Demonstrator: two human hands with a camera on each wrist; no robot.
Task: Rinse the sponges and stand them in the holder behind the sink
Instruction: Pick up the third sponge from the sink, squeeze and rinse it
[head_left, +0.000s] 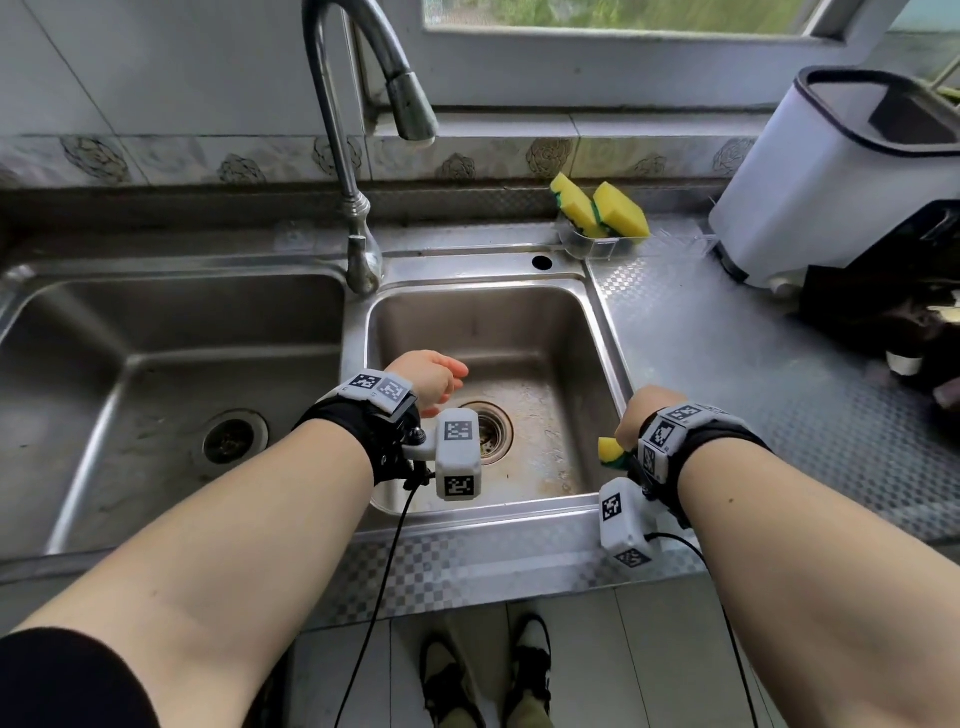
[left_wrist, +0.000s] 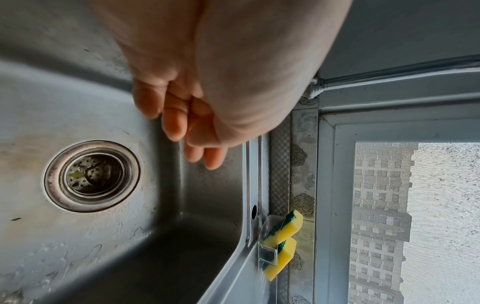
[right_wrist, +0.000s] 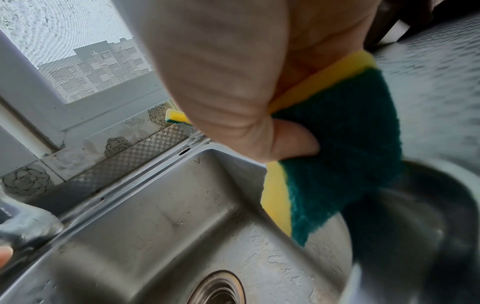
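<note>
My right hand (head_left: 631, 415) grips a yellow sponge with a green scouring side (head_left: 610, 451) (right_wrist: 337, 148) at the right rim of the right-hand basin (head_left: 602, 332); the thumb presses into the green face. Over that basin, near its drain (head_left: 491, 431), my left hand (head_left: 434, 379) (left_wrist: 189, 127) hangs with loosely curled fingers and holds nothing. Behind the sink, two more yellow-and-green sponges (head_left: 597, 210) (left_wrist: 281, 244) stand tilted in a clear holder (head_left: 589, 244). No water runs from the faucet (head_left: 410, 111).
A larger left-hand basin (head_left: 156, 374) lies beside the right one. On the patterned steel counter (head_left: 727, 353) at the right stand a white bin-like container (head_left: 831, 171) and dark items (head_left: 893, 322). A tiled wall and a window (head_left: 623, 15) close the back.
</note>
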